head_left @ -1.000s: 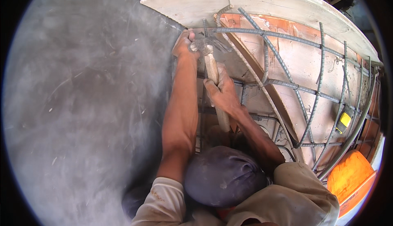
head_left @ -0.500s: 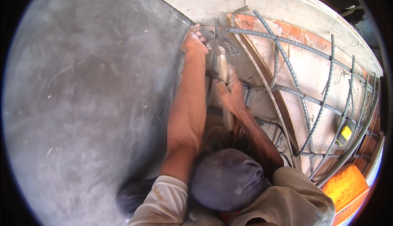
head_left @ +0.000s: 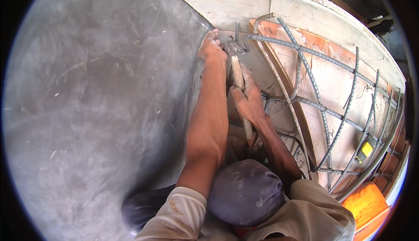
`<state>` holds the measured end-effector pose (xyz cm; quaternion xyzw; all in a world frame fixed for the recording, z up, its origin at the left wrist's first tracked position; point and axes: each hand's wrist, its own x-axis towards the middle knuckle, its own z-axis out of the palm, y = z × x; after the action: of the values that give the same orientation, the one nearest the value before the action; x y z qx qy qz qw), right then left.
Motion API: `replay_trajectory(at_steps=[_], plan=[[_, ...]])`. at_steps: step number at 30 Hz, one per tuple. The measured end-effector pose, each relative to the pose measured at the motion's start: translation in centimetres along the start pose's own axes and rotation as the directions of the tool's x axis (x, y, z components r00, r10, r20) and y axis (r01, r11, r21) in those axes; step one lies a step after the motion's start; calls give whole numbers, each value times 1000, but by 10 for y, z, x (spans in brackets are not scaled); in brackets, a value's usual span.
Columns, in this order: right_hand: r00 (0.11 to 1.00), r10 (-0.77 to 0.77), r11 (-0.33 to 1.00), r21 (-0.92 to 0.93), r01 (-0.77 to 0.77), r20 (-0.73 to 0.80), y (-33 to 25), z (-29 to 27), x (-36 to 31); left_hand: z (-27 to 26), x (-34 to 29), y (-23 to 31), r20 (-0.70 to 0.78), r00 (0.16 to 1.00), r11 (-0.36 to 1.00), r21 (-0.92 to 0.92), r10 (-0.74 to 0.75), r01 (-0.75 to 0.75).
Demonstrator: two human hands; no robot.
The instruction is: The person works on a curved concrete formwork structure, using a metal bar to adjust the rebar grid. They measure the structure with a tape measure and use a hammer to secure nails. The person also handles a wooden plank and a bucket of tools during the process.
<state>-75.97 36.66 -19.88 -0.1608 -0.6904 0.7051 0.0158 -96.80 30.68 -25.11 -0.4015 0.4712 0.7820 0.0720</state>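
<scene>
My right hand is wrapped round the wooden handle of a hammer. The dark metal head of the hammer is beside the fingers of my left hand. My left arm stretches forward, and that hand is curled near the corner where the grey wall meets a pale board. What its fingers pinch, if anything, is hidden. Just past the hammer head a short rebar end sticks up.
To the right, a lattice of rebar stands before wooden panels, with a wooden batten along its near side. A yellow and black tape measure lies by the bars. An orange container sits at lower right. My dark-clad knee is below the hammer.
The hammer head, blurred by motion before, now shows more sharply, and its handle leans more to the left. My left hand stays at the corner; the whole view has shifted slightly.
</scene>
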Motion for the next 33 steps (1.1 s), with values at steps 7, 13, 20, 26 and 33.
replay_trajectory(at_steps=[7, 13, 20, 26, 33], plan=[[997, 69, 997, -14, -70, -27, -4, -7, 11, 3, 0, 5, -35, 998, 998, 10, -57, 57], [997, 68, 994, -79, -70, -32, 5, -3, 20, 0, 14, 1, 35, 998, 983, -173, -61, 66], [944, 274, 854, 405, -325, 182, -20, 10, 16, -16, 29, 2, 138, 984, 971, -196, -110, 136], [961, 235, 858, 433, -275, 145, -29, 8, -3, -18, 11, -6, 159, 986, 988, -137, -52, 74], [999, -15, 922, 387, 1, 33, -15, 7, -10, -16, -9, 3, 128, 987, 988, -106, -99, 112]])
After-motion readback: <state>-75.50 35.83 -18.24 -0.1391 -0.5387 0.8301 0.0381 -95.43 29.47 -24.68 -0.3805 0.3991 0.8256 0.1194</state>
